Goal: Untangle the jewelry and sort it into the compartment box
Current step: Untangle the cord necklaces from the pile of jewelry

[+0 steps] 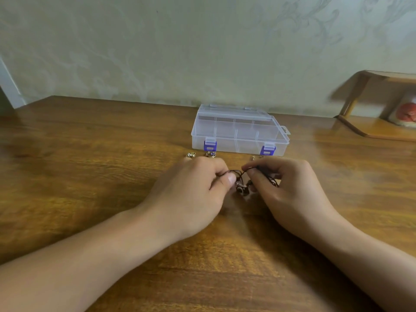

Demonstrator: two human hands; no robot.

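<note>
**Untangling in progress – box still latched**

Tabletop (90, 154): compartment box (239, 131) centre frame, lid closed. Left hand (198, 190) and right hand (286, 188) each pinch dark cord tangle (242, 176), frame centre. Rec.: loosen gently, don't yank; rings (200, 154) wait nr box.

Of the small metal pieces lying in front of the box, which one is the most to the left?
The small gold-coloured piece, left of the box's left purple latch. The ring-shaped piece lies right under that latch.

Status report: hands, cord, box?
Left hand and right hand both pinch the dark cord. Box shut, latched. Small pieces lie before it.
</note>
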